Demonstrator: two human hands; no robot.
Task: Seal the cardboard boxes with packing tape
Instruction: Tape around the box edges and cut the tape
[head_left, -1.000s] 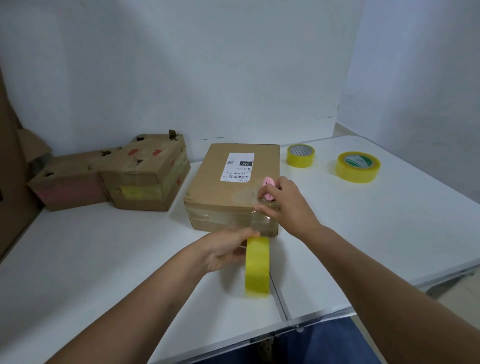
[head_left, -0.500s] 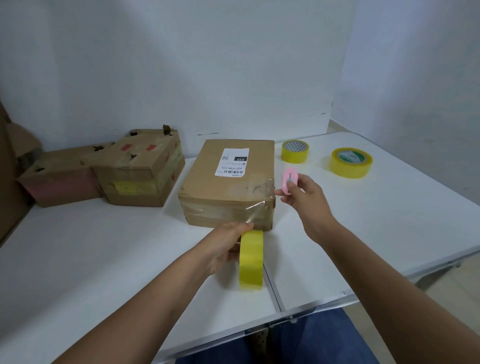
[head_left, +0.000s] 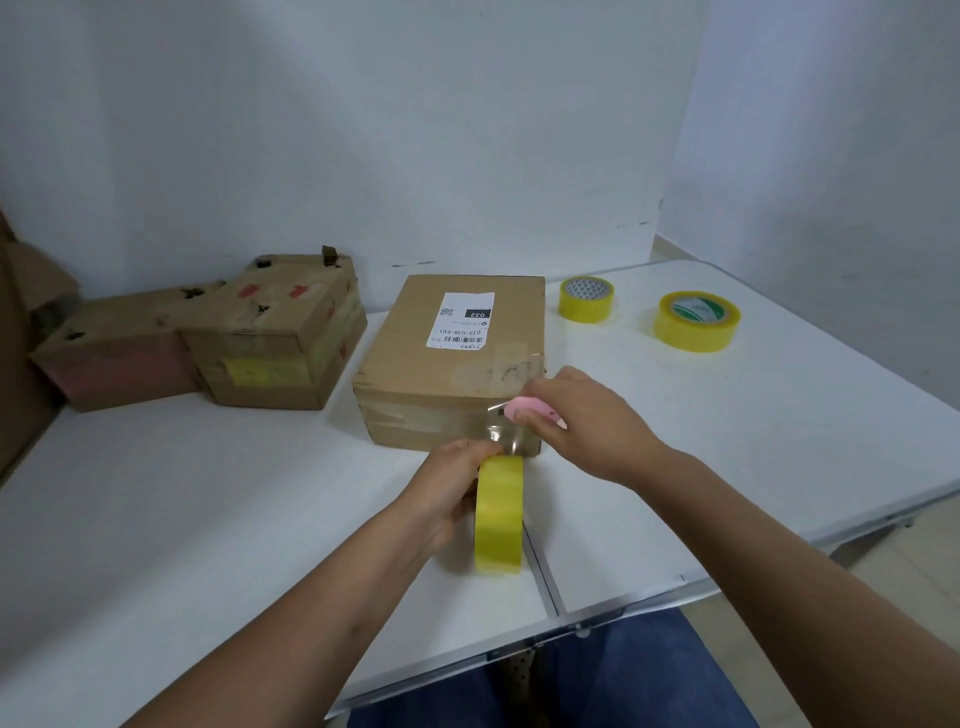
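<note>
White label on cardboard box reads "032".

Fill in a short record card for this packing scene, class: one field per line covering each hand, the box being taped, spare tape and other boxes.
left hand: grips the yellow tape roll, held on edge near the table
right hand: holds a pink cutter at the stretched clear tape strip
box being taped: labelled cardboard box, strip running from its near right corner to the roll
spare tape: two yellow rolls lying flat, right of the box
other boxes: two worn cartons at left, touching
</note>
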